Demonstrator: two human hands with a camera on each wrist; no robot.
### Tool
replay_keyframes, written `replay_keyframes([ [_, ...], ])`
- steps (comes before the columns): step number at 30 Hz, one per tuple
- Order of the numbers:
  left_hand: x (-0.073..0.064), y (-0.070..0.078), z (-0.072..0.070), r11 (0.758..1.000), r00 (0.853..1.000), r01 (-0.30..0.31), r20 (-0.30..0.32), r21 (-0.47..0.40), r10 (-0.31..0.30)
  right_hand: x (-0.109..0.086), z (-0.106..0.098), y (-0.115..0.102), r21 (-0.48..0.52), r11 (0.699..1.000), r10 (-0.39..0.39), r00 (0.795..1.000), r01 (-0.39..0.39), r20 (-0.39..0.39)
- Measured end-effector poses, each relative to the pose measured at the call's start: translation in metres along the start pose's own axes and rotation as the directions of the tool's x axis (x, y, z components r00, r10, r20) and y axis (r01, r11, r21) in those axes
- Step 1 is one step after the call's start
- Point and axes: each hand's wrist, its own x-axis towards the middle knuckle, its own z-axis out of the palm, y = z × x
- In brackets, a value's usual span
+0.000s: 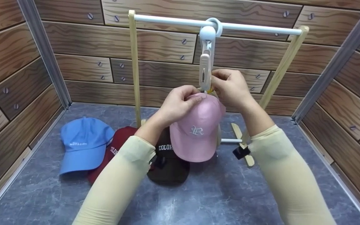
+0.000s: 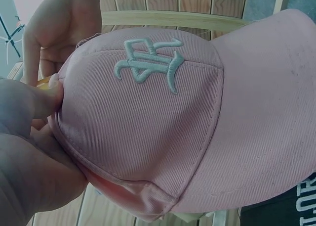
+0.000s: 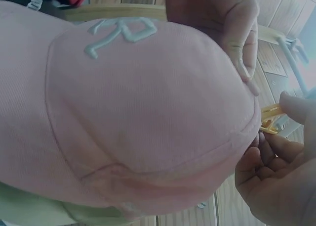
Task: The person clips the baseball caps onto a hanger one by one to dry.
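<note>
A pink cap [image 1: 198,115] with white embroidered lettering hangs brim down in front of the rack. My left hand [image 1: 180,101] pinches it at the top of its crown, thumb on the near side. My right hand [image 1: 231,87] is just beyond the crown and pinches a small yellow clip [image 3: 269,119] that meets the cap's edge. Right above the crown hangs a pale hanger with clips [image 1: 205,70], looped by a ring [image 1: 219,27] over the rack's white rod [image 1: 261,29]. In the right wrist view, pale green fabric [image 3: 49,206] shows behind the cap.
On the grey marbled surface [image 1: 180,206] to the left lie a blue cap [image 1: 86,143], a dark red cap [image 1: 122,140] and a black cap [image 1: 169,170], the last two partly behind my left arm. Wooden rack posts [image 1: 134,68] stand either side. Wood-patterned walls surround the space.
</note>
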Motion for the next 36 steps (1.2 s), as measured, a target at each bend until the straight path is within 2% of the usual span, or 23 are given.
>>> replay_keyframes([
  [5,0.0,0.0,0.002,1.0,1.0,0.0,0.002,-0.023,0.0,0.0,0.004,-0.001,0.147,0.989,0.022,1.0,-0.019,-0.018],
  [13,0.001,-0.001,0.004,0.999,1.0,-0.003,-0.004,-0.052,0.002,0.0,0.008,0.0,0.28,0.96,0.037,0.998,-0.021,-0.052],
  [18,0.001,-0.002,0.005,0.995,1.0,0.006,-0.008,-0.098,-0.007,0.0,0.009,0.001,0.277,0.961,0.041,0.997,-0.02,-0.068],
  [24,0.001,-0.001,0.007,0.982,0.998,0.049,-0.026,-0.185,-0.055,0.0,0.008,0.002,0.259,0.966,0.043,0.995,-0.019,-0.086],
  [31,0.003,0.001,0.01,0.956,0.988,0.095,-0.088,-0.277,-0.124,-0.001,0.01,0.003,0.271,0.962,0.057,0.991,-0.023,-0.118],
  [36,0.003,0.003,0.013,0.953,0.982,0.098,-0.125,-0.288,-0.139,-0.001,0.012,0.006,0.288,0.957,0.063,0.989,-0.022,-0.135],
])
